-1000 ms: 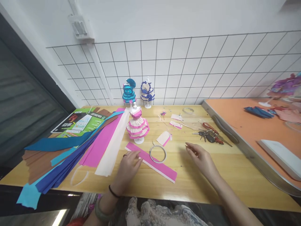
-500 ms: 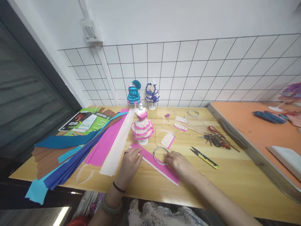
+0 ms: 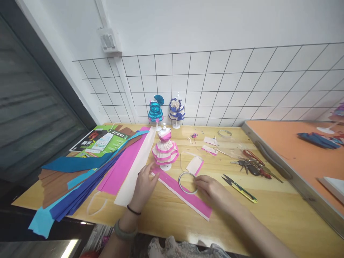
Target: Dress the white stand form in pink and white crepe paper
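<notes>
A pink paper strip [image 3: 197,205] with a white edge lies slantwise on the table. My left hand [image 3: 145,182] is at its upper end, thumb and fingers apart, close to the base of a small white dress form [image 3: 165,152] in a ruffled pink-and-white paper dress. Between the fingertips of my right hand [image 3: 209,186] is a thin ring-shaped roll of tape [image 3: 180,183], held over the middle of the strip. A white piece with a pink edge [image 3: 194,165] lies just behind the roll.
Fanned coloured paper strips [image 3: 80,195] and a green sheet [image 3: 114,145] cover the left side. To the right are yellow-handled thread snips [image 3: 240,189], keys [image 3: 252,168] and another tape roll [image 3: 224,133]. Two dressed forms, teal [image 3: 156,113] and blue-white [image 3: 176,111], stand by the wall.
My left hand has drawn slightly back and its fingers have spread at the strip's end. My right hand still holds the tape roll over the strip. The whole view has shifted a little.
</notes>
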A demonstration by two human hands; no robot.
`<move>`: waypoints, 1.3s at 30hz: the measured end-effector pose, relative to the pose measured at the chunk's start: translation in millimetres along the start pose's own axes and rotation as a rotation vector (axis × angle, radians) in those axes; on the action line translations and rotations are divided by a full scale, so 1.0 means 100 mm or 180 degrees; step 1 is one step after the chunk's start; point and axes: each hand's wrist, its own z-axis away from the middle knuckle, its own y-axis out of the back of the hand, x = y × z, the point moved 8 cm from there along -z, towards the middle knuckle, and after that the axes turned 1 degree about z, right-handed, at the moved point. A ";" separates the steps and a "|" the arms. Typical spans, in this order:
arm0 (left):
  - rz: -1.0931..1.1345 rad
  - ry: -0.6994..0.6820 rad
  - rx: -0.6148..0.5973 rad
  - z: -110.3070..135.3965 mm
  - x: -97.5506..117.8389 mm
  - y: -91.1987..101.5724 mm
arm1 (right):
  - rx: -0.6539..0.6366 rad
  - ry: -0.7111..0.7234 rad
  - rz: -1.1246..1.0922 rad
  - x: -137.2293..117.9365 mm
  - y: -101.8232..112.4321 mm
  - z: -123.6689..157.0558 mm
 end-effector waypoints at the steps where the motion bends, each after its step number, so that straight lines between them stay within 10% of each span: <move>1: 0.0068 0.0166 0.0035 -0.03 -0.04 0.02 | -0.0014 -0.0026 -0.0031 0.02 0.02 -0.01; 16: 0.0904 -0.0440 0.0554 -0.70 0.81 0.31 | 0.0088 -0.0623 -0.0517 0.17 0.10 0.28; 23: 0.0488 -0.0871 0.1614 -0.12 0.66 0.48 | -0.0088 -0.0923 -0.0388 0.21 -0.06 0.64; 31: -0.0682 -0.0819 0.0344 0.43 0.11 0.08 | -0.0525 -0.1587 -0.0451 0.05 -0.24 0.50; 39: -0.0696 -0.0433 -0.0220 0.35 -0.15 -0.08 | -0.0855 -0.1769 -0.0778 -0.02 -0.36 0.44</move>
